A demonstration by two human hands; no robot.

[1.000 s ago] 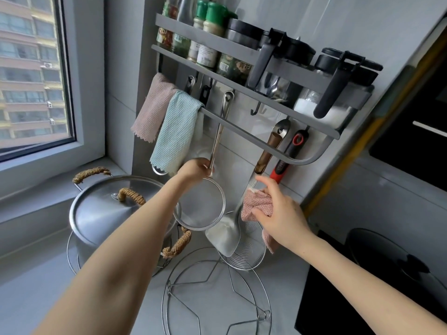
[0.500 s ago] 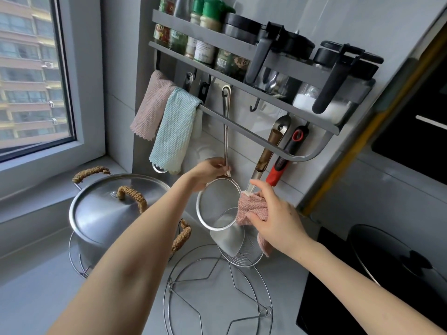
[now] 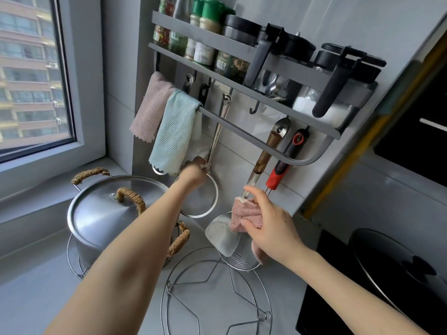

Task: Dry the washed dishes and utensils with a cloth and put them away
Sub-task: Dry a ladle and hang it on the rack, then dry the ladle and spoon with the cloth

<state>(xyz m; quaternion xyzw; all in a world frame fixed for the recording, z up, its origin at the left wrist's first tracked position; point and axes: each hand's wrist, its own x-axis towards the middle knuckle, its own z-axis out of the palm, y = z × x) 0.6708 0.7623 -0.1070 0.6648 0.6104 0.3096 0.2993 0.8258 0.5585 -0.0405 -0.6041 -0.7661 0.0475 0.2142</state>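
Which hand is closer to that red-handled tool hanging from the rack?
The right hand. Holding a pink cloth, it sits just below the red-handled tool. The left hand is farther off, at the strainer handle.

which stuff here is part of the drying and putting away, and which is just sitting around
In the job:
mesh strainer, hung on a hook, left hand at its handle
pink cloth in right hand

Lying about:
lidded pot
wire rack
spice jars

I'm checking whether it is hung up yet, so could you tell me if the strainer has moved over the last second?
Yes. The strainer has swung rightward, and its handle top now sits at a hook under the rack; the left hand holds its handle.
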